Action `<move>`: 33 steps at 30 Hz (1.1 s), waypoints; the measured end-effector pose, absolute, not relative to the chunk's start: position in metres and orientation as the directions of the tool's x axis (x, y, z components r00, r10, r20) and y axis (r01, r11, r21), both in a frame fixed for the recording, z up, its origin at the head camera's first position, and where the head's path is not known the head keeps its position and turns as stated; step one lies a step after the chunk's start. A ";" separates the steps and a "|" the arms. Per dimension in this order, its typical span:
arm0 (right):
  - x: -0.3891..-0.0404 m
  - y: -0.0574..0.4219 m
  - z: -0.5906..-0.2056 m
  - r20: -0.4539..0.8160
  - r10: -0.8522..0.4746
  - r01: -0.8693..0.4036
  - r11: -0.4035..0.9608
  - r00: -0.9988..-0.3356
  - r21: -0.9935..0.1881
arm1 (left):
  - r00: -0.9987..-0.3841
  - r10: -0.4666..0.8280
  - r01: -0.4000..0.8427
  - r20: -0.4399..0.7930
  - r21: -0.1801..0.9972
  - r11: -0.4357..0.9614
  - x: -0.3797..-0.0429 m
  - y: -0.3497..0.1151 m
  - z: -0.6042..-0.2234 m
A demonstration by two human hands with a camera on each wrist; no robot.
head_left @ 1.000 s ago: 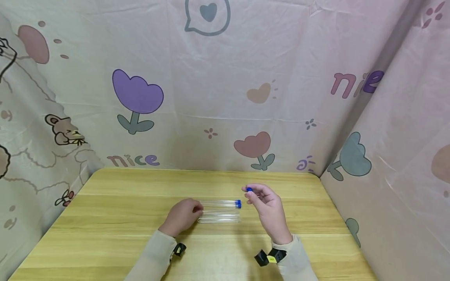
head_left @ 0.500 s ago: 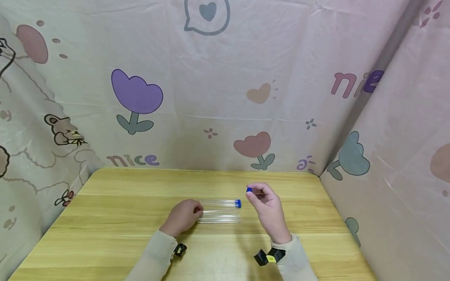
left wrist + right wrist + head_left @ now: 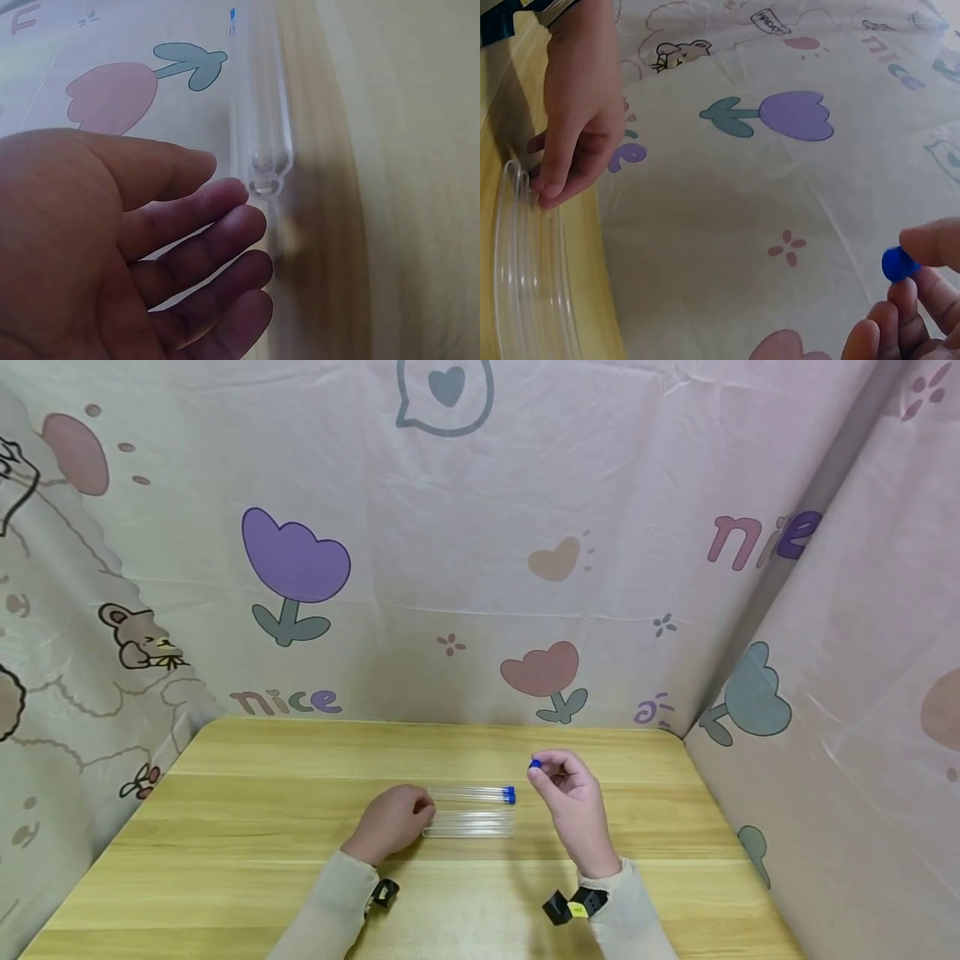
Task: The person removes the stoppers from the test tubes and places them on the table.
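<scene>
My right hand (image 3: 576, 810) is raised above the table to the right of the tubes. It pinches a small blue cap (image 3: 898, 264) between thumb and fingertips. My left hand (image 3: 390, 820) rests by the rounded ends of the clear test tubes (image 3: 471, 824), which lie side by side without caps. In the left wrist view, the fingers (image 3: 202, 217) are loosely bent, with fingertips next to a tube's round end (image 3: 268, 161); whether they touch it I cannot tell. Just behind lie test tubes with blue caps (image 3: 509, 795), the caps pointing right.
A light wooden table (image 3: 262, 827) carries everything. Patterned curtains (image 3: 420, 527) stand behind it and on both sides. Black wrist cameras (image 3: 557, 908) are strapped over both sleeves.
One uncapped tube, slanted half a second ago near the left hand, now lies in line with the others. The right hand has turned the blue cap slightly in its fingertips.
</scene>
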State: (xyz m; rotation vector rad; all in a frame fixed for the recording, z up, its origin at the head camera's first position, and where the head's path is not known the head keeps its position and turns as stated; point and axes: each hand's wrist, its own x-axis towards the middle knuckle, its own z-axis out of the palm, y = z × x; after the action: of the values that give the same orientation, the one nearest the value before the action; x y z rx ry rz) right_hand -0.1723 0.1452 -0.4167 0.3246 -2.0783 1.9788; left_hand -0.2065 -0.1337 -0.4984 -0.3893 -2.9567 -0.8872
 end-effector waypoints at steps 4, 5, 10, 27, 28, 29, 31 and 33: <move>-0.180 0.152 -0.425 0.303 0.005 -0.302 0.087 -0.953 -0.949 | -0.973 0.207 0.230 0.106 0.545 0.806 -0.208 -0.137 -0.495; -0.183 0.155 -0.427 0.298 0.007 -0.295 0.119 -0.954 -0.948 | -0.974 0.200 0.227 0.110 0.549 0.804 -0.209 -0.138 -0.494; -0.204 0.181 -0.435 0.276 0.015 -0.249 0.387 -0.961 -0.888 | -0.975 0.188 0.224 0.122 0.557 0.800 -0.214 -0.140 -0.490; -0.252 0.217 -0.468 -0.052 -0.198 -0.148 0.859 -0.979 -0.490 | -0.972 0.198 0.234 0.125 0.548 0.803 -0.210 -0.143 -0.490; -0.253 0.217 -0.468 -0.059 -0.203 -0.151 0.866 -0.977 -0.477 | -0.973 0.197 0.233 0.123 0.549 0.803 -0.210 -0.143 -0.489; -0.254 0.216 -0.468 -0.068 -0.206 -0.151 0.871 -0.976 -0.466 | -0.973 0.197 0.231 0.120 0.550 0.803 -0.210 -0.143 -0.489; -0.255 0.215 -0.468 -0.088 -0.205 -0.143 0.878 -0.975 -0.457 | -0.974 0.195 0.225 0.113 0.553 0.803 -0.209 -0.142 -0.488; -0.255 0.214 -0.468 -0.112 -0.197 -0.127 0.883 -0.974 -0.453 | -0.974 0.196 0.226 0.114 0.554 0.802 -0.209 -0.142 -0.487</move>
State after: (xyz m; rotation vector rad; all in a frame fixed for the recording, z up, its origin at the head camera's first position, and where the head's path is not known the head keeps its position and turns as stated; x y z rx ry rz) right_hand -0.2553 0.2138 -0.4684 0.2771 -3.1980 0.7514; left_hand -0.2089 -0.1419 -0.4868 -0.3434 -2.9329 -0.9113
